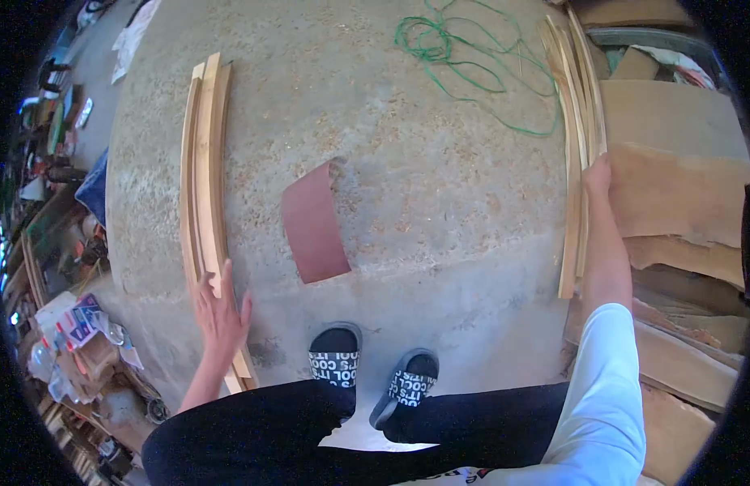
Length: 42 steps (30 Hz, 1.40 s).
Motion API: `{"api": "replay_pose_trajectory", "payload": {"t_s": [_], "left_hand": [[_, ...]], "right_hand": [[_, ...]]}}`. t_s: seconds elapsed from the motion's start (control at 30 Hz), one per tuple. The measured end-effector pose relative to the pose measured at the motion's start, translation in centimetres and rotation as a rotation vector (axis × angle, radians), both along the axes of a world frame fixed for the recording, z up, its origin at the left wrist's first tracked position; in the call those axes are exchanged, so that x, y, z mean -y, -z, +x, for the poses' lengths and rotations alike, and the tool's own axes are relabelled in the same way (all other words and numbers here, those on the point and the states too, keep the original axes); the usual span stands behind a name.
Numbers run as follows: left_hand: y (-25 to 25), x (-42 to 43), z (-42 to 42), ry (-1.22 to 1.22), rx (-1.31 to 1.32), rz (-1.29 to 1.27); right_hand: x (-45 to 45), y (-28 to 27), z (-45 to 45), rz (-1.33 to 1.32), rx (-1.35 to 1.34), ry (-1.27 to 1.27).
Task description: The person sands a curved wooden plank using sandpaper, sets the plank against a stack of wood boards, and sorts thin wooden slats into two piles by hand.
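A bundle of pale wooden strips [203, 170] lies lengthwise on the concrete floor to the left. My left hand [221, 317] rests over its near end with fingers spread, touching the wood but not wrapped round it. On the right, a second group of wooden strips [571, 162] lies beside a stack of boards. My right hand [598, 174] is closed at the outermost strip [592, 89] of that group; its fingertips are partly hidden. Between the two groups is a curved, reddish-brown sheet [316, 227] that looks like sandpaper.
Tangled green string [448, 53] lies on the floor [375, 154] at the upper right, near the strips. Wood shavings are scattered about. Rough-edged boards [675, 186] are piled at the right. Assorted clutter, with a plastic-looking package [83, 320], fills the left side. My sandalled feet [336, 356] are below.
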<state>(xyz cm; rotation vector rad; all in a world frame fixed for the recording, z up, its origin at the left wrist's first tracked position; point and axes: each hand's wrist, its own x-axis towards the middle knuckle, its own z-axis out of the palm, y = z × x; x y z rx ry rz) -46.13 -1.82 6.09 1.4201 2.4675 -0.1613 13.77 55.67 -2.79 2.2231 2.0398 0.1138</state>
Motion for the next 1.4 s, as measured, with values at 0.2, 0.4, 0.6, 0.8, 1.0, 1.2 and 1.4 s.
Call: {"api": "replay_pose_trajectory", "payload": {"t_s": [0.2,0.4,0.6,0.8,1.0,1.2,1.4], "left_hand": [[0.3,0.5,1.8,0.065,0.111,0.071],[-0.2,-1.2,2.6,0.084,0.154,0.143],[-0.1,-2.1,3.7,0.092,0.199,0.208],[1.5,-1.7,4.0,0.056,0.192,0.196],[2.7,-3.2,0.3,0.016,-0.075,0.109],[4.9,-3.1,-2.8,0.007,-0.166,0.030],[7.8,-2.3,-5.2,-0.040,-0.207,-0.044]], "right_hand": [[3.4,-2.1,-1.6,-0.069,0.051,0.013],[12.3,-3.7,3.4,-0.071,-0.092,0.034],[28.7,-15.9,-2.7,-0.354,0.336,-0.029],[26.9,-17.5,-2.6,-0.430,0.055,0.087],[21.4,-8.4,-2.4,-0.217,-0.169,0.081],[20.9,-3.3,-1.4,0.258,0.388,-0.265],[18.2,0.0,-5.0,-0.212,0.173,-0.359]]}}
